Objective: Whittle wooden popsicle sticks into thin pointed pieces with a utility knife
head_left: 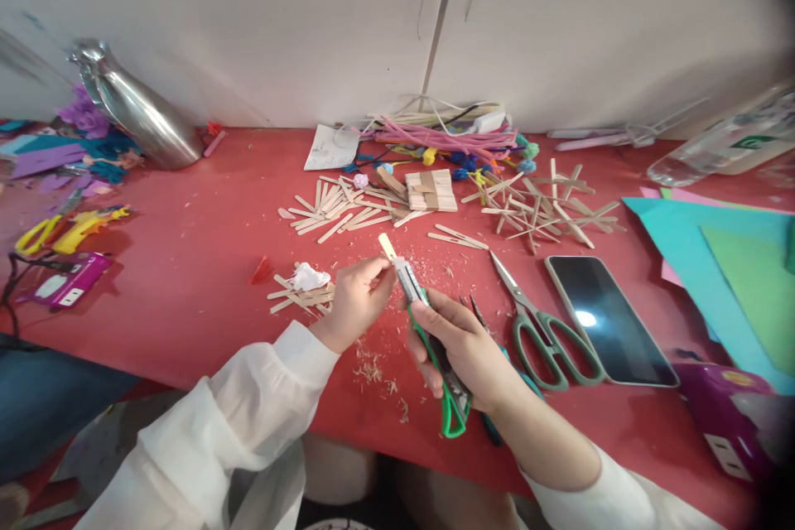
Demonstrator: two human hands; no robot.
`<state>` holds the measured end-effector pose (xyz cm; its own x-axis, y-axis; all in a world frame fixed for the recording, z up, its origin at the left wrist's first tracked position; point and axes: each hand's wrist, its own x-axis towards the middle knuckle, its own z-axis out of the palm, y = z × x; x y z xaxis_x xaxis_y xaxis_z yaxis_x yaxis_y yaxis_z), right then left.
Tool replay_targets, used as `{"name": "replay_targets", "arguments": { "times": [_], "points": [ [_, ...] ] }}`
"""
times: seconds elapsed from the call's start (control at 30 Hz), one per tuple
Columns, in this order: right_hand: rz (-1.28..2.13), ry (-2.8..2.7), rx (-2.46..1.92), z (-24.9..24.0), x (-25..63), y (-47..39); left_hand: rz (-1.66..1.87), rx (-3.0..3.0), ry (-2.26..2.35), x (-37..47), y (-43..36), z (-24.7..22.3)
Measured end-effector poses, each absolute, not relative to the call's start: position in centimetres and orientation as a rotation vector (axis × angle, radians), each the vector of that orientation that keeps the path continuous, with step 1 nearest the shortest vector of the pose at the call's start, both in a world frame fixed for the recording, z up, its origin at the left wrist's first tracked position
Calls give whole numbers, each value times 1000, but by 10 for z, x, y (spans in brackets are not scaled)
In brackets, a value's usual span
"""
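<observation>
My left hand (361, 298) pinches a small wooden stick (387, 246) whose end points up and away from me. In my right hand (456, 339) is a green utility knife (433, 338), its metal front end touching or very near the stick beside my left fingertips. Wood shavings (373, 368) lie scattered on the red table (204, 265) under and around both hands. Left of my left hand, a white crumpled piece (309, 277) rests on a few wooden sticks (282, 296).
Grey-handled scissors (540, 331) and a phone (612, 319) lie to the right. Stick piles (329, 207), a bundle of sticks (431, 190) and pink pipe cleaners (444, 137) are further back. A steel jug (140, 108) stands back left; coloured paper (701, 257) lies right.
</observation>
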<state>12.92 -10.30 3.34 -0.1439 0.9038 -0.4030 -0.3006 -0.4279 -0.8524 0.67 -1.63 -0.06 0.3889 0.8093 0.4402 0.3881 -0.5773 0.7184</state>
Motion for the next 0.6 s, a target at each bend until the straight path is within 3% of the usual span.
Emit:
{"name": "replay_targets", "arguments": {
  "times": [0.3,0.6],
  "points": [
    [1870,-622,-1003,33,135,-101,1085,2051,1062,9,-16,-1],
    [1460,-852,-1294,25,129,-105,1075,1950,1039,11,-18,2]
  ]
}}
